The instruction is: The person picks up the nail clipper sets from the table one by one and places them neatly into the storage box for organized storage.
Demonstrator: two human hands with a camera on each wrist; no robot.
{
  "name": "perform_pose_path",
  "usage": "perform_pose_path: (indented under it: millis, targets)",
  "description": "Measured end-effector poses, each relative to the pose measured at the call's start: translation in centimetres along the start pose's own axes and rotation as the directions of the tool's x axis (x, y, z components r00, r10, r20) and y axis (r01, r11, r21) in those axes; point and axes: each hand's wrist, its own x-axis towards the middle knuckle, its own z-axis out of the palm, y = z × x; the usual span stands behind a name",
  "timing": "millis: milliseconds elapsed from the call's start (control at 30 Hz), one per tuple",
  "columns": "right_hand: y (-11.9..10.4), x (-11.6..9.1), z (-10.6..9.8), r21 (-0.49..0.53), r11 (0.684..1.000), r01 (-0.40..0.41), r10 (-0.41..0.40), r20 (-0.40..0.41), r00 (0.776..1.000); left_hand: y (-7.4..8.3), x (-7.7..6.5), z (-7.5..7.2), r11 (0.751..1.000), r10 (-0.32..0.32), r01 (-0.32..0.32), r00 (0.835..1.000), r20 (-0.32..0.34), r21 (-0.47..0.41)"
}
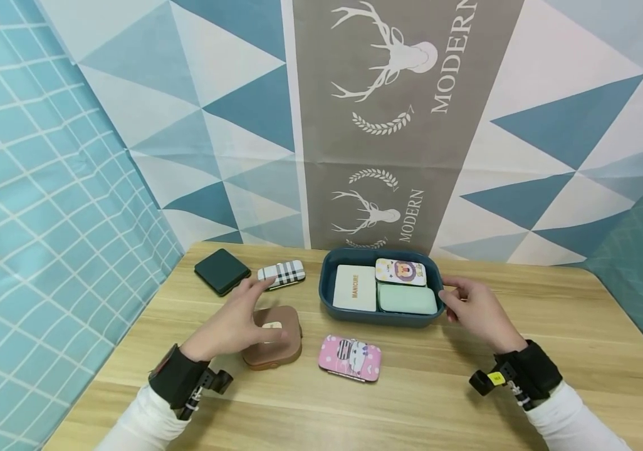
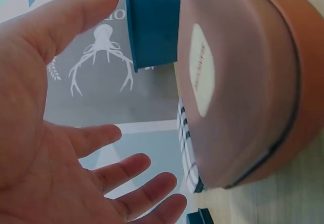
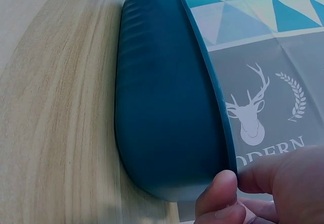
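Observation:
My left hand (image 1: pixel 237 319) hovers with spread fingers over a brown rounded case (image 1: pixel 286 326) that bears a cream label. In the left wrist view the palm and brown case (image 2: pixel 238 82) stand apart. At the right end of a dark blue bin (image 1: pixel 378 318), my right hand (image 1: pixel 476 310) pinches the rim between thumb and fingers, as the right wrist view also shows on the bin's wall (image 3: pixel 167 92). Inside the bin lie a cream case marked MANICURE (image 1: pixel 354 288), a mint green case (image 1: pixel 408 299) and a small tin with a lion picture (image 1: pixel 400 272).
A pink cat-patterned tin (image 1: pixel 350 358) lies in front of the bin. Beyond my left hand are a dark green square case (image 1: pixel 222 272) and a plaid case (image 1: pixel 287 274). The wooden table (image 1: pixel 412 401) meets a patterned cloth wall (image 1: pixel 366 138) at the back.

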Motion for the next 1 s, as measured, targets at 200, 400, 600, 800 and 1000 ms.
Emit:
perform_pose_path:
  millis: [200,400,600,800,1000]
  targets:
    - [-0.1,-0.1,-0.1,0.011,1.0,-0.012,0.012,0.0,1.0,-0.6,-0.5,0.3,1.0,0.018,-0.018,0.999,0.034,-0.005]
    - [0.0,-0.1,0.0,0.011,1.0,-0.011,0.011,-0.004,1.0,-1.0,-0.8,0.6,0.997,0.054,-0.058,0.995,0.085,0.05]
    - [-0.1,-0.1,0.1,0.012,1.0,-0.02,0.02,-0.007,1.0,-1.1,-0.9,0.8,0.996,0.065,-0.07,0.992,0.107,0.049]
    - [-0.1,-0.1,0.0,0.007,1.0,-0.024,0.024,-0.011,1.0,-1.1,-0.9,0.8,0.998,0.054,-0.059,0.99,0.132,0.032]
    - [-0.1,0.0,0.1,0.027,0.999,-0.022,0.022,-0.001,1.0,-1.1,-0.8,1.1,0.994,0.09,-0.098,0.984,0.154,0.04]
